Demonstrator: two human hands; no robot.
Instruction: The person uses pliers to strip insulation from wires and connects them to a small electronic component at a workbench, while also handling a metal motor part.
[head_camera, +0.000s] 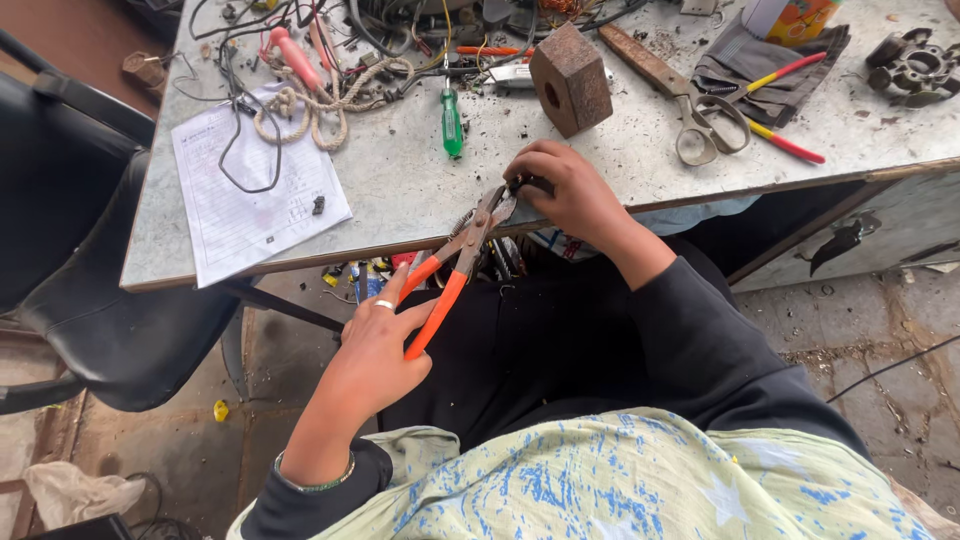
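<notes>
Orange-handled pliers (452, 268) bit a small dark part (527, 184) at the table edge (400, 240), centre of frame.

Left hand (372, 352) was wrapped around the orange grips, squeezing them; right hand (565, 190) was curled over the part, pinching it against the tabletop. Steel pliers looked stiff and fairly heavy, best held low on the sleeved handles, which seemed less slippery than the bare metal. Fingers hid most of the part, so its shape stayed unclear; the plier nose tip was barely visible.
</notes>
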